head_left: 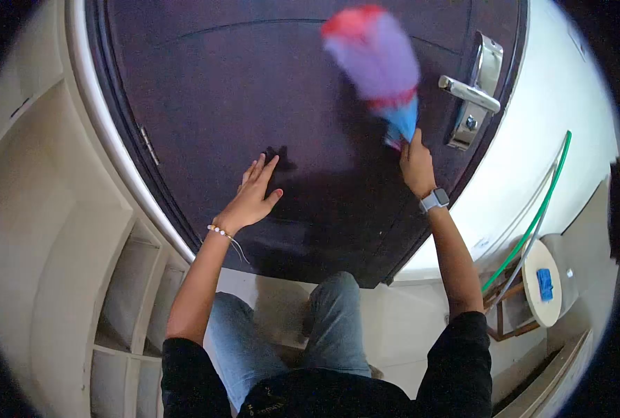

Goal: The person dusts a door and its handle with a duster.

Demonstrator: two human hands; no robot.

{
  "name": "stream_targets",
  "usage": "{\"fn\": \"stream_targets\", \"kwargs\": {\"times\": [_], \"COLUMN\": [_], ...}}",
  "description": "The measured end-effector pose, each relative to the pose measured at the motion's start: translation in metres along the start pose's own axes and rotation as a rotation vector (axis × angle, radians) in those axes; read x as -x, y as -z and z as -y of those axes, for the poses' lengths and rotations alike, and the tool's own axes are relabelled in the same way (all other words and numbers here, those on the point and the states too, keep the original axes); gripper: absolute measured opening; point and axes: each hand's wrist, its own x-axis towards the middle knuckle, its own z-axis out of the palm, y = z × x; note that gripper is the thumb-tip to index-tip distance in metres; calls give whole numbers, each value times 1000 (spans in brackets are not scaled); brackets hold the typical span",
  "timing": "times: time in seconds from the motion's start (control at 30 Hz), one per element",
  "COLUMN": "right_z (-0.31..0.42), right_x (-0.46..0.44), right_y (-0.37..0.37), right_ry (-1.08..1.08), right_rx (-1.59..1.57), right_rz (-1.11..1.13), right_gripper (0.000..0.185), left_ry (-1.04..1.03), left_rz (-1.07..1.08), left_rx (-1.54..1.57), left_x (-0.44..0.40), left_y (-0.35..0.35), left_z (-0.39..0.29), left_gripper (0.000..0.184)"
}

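A fluffy duster [379, 59], red at the tip, purple along its body and blue near the grip, is raised before a dark door [254, 76]. My right hand [417, 166], with a watch on the wrist, is closed around its lower end; the duster's head is blurred. Whether the duster touches the door I cannot tell. To the left, my left hand [253, 196] holds nothing, its fingers stretched toward the door and casting a shadow on it. A beaded bracelet [217, 230] circles that wrist.
A metal door handle [470, 94] juts out right of the duster. Built-in shelves [125, 299] line the left side. At right, a green pole [532, 219] leans on the white wall beside a round stool [532, 296] with a blue cloth [545, 284] on it.
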Motion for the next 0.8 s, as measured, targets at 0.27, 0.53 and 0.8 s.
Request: {"fn": "stream_targets", "kwargs": {"times": [0.27,0.53,0.8], "right_z": [-13,-17,-32], "right_x": [15,26,35], "right_y": [-6,-26,-27], "right_ry": [131,-92,-229], "right_rx": [182,-198,-216], "right_rz": [56,-53,-252], "right_gripper": [18,16,18], "left_ry": [-56,6,3], "left_rz": [-33,29,23], "left_rx": [23,34,30], "left_x": [3,19,28], "left_y": [4,3,3], "left_z": [4,9,13], "left_gripper": [60,59,58]}}
